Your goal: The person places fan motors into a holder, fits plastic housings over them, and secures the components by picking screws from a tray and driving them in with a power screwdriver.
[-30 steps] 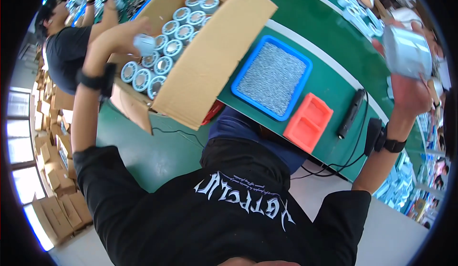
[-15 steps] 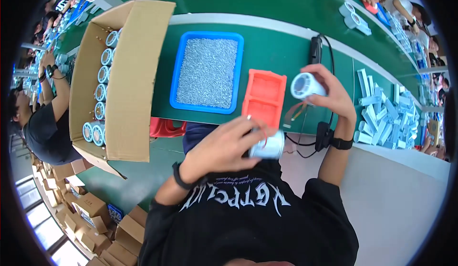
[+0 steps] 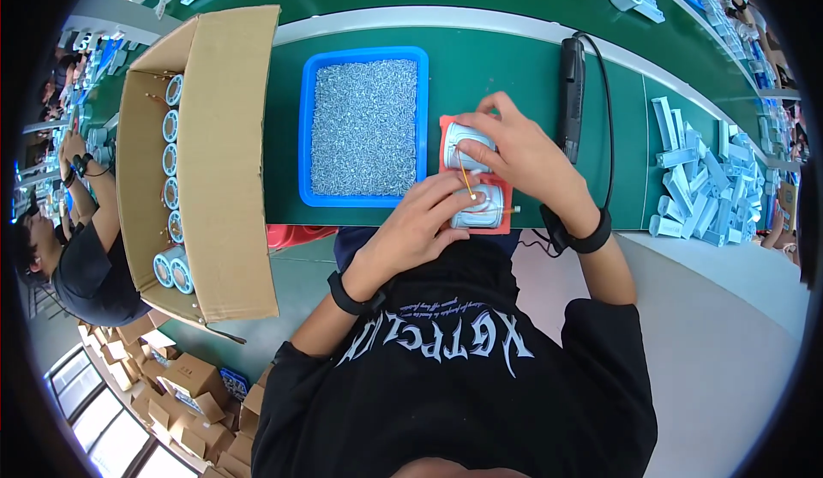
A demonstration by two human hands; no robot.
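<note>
My left grip (image 3: 416, 225) pinches the lower pale-blue round cylinder (image 3: 482, 215); my right grip (image 3: 530, 154) pinches the upper pale-blue cylinder (image 3: 460, 135) — both in a red rectangular tray (image 3: 507, 197).

The two tubes (image 3: 477, 215) are pale blue. The thin wire (image 3: 465, 169) on them is yellow. The holder (image 3: 490, 231) under them is orange-red. The tray (image 3: 305, 126) is bright blue, and the bits (image 3: 364, 131) in it are speckled silver and grey. The box (image 3: 230, 165) is plain brown. The table (image 3: 497, 58) is dark green with a white stripe (image 3: 463, 18). The tool (image 3: 572, 101) and its cord (image 3: 610, 135) are black. The shirt (image 3: 549, 401) is black with white letters (image 3: 437, 336) and small purple ones.
</note>
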